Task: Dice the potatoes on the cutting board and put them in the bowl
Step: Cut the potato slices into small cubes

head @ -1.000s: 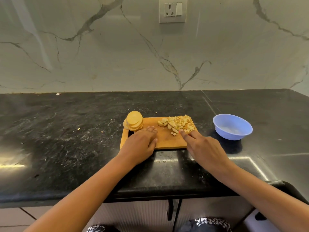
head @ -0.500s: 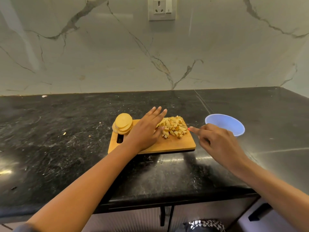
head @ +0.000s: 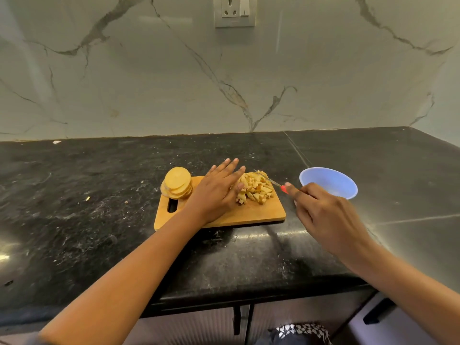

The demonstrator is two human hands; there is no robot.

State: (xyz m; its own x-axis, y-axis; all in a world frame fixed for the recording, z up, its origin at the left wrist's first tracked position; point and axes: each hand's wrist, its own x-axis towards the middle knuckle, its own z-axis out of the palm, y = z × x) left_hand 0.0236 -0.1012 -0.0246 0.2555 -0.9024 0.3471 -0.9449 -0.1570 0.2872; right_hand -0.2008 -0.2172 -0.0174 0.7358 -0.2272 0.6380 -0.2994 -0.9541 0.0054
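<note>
A wooden cutting board (head: 258, 214) lies on the black counter. On its right half sits a heap of diced potato (head: 256, 188); at its left end stands a stack of round potato slices (head: 177, 182). My left hand (head: 216, 191) lies flat with straight fingers on the board, its thumb side against the left of the diced heap. My right hand (head: 321, 214) grips a red-handled knife (head: 271, 181), whose thin blade reaches over the right side of the heap. A light blue bowl (head: 328, 182) stands just right of the board.
The black stone counter (head: 99, 207) carries small potato crumbs left of the board. A marble wall with a socket (head: 234, 10) rises behind. Cabinet handles (head: 242, 317) show below the counter's front edge.
My left hand moved from the board's front edge up to the diced heap and flattened against it. My right hand shifted right, and the knife's blade now shows over the heap.
</note>
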